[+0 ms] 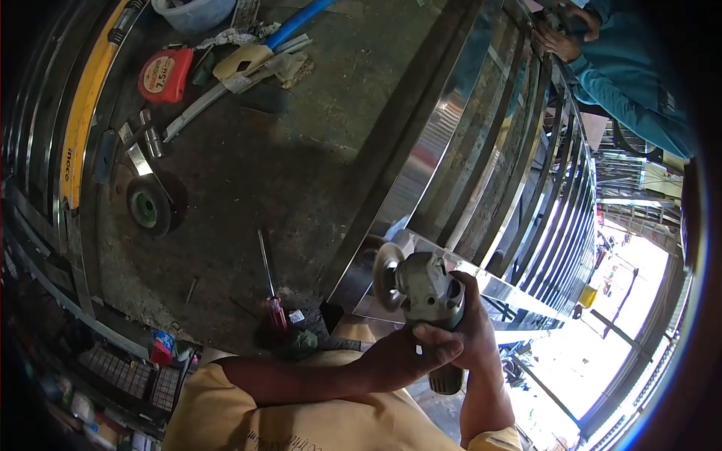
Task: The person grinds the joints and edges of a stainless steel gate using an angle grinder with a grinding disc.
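Observation:
Both of my hands are wrapped around an angle grinder (432, 288), held low in front of my body. My left hand (410, 352) closes on its body from the left side. On the right, my right hand (475, 322) grips it just behind the gear head. The grinder's round disc (388, 276) faces left, right at the corner of a shiny metal frame (423, 159). This frame has many parallel bars and stretches away to the upper right.
A screwdriver (275, 310), a grinding wheel (149, 207), a red tape measure (165, 75) and a hammer (153, 134) lie on the dark worktable (226, 177). A yellow spirit level (84, 113) lies along the left. Another person's hands (560, 41) work at the frame's far end.

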A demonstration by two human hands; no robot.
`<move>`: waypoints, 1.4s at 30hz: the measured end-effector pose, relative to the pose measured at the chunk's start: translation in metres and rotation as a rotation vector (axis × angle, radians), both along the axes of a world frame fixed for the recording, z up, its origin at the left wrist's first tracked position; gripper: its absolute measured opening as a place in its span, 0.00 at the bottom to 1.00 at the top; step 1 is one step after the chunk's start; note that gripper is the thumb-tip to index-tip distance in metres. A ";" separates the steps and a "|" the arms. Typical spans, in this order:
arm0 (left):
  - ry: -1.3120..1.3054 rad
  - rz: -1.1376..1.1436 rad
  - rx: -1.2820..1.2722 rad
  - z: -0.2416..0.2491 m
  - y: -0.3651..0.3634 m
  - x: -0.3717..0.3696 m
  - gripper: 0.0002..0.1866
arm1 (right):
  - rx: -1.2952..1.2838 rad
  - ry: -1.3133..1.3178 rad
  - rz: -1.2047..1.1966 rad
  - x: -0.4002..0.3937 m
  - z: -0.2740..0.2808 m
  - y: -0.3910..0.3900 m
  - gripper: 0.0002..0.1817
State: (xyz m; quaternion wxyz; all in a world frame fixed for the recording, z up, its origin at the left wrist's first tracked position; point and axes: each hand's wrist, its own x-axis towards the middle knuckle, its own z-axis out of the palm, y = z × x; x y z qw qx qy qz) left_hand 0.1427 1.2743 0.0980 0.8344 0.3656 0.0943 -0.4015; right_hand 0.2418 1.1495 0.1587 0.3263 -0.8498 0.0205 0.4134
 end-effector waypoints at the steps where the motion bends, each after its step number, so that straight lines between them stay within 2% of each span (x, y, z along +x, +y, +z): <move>1: 0.003 0.015 -0.034 0.001 0.001 -0.003 0.39 | -0.001 0.009 0.015 -0.002 0.002 0.001 0.53; 4: -0.010 0.023 -0.028 0.005 0.007 0.002 0.38 | -0.029 0.003 0.058 0.002 0.005 0.006 0.53; 7: -0.083 0.038 0.037 0.005 0.011 0.019 0.38 | -0.005 0.001 -0.055 0.017 0.012 0.021 0.54; 9: -0.004 0.020 -0.024 0.010 0.022 0.032 0.38 | -0.065 -0.036 -0.043 0.020 0.012 0.019 0.54; 13: -0.029 0.100 0.085 0.007 0.006 0.012 0.37 | -0.057 -0.010 -0.026 0.010 0.007 0.011 0.53; 16: 0.014 -0.022 -0.067 0.001 0.001 -0.003 0.40 | -0.007 -0.023 -0.008 -0.002 0.001 0.005 0.53; 17: 0.039 0.000 -0.092 0.000 -0.001 -0.004 0.44 | -0.011 -0.034 0.000 -0.003 0.001 0.005 0.53; 20: -0.038 -0.007 0.100 -0.004 0.000 0.007 0.46 | -0.023 -0.036 -0.015 0.010 0.005 0.011 0.52; 22: 0.002 -0.093 0.010 -0.006 0.007 0.024 0.45 | 0.019 -0.004 -0.093 0.020 0.010 0.020 0.53; 23: 0.002 -0.074 0.004 -0.007 0.006 0.024 0.45 | 0.056 0.009 -0.139 0.022 0.011 0.024 0.53; 26: -0.040 0.092 0.062 -0.012 -0.010 0.005 0.44 | -0.040 -0.066 -0.003 0.014 0.007 0.015 0.54; 29: 0.008 0.001 -0.040 -0.004 -0.005 -0.006 0.43 | -0.040 -0.047 0.068 0.001 0.007 0.011 0.56; 32: 0.089 0.036 -0.007 0.004 -0.005 -0.013 0.42 | -0.014 -0.024 0.082 -0.004 0.004 0.006 0.57; 35: 0.013 0.184 0.005 -0.001 -0.009 -0.004 0.41 | -0.025 -0.014 0.022 0.008 0.006 0.015 0.57; 38: -0.009 0.201 -0.040 -0.010 -0.009 0.010 0.41 | -0.034 -0.015 -0.029 0.021 0.011 0.025 0.53; 39: 0.004 0.044 -0.022 -0.008 0.000 0.019 0.40 | 0.015 -0.058 -0.006 0.020 0.002 0.015 0.53; 42: -0.047 0.018 0.028 0.000 0.006 0.014 0.40 | -0.039 -0.040 0.055 0.016 0.006 0.015 0.52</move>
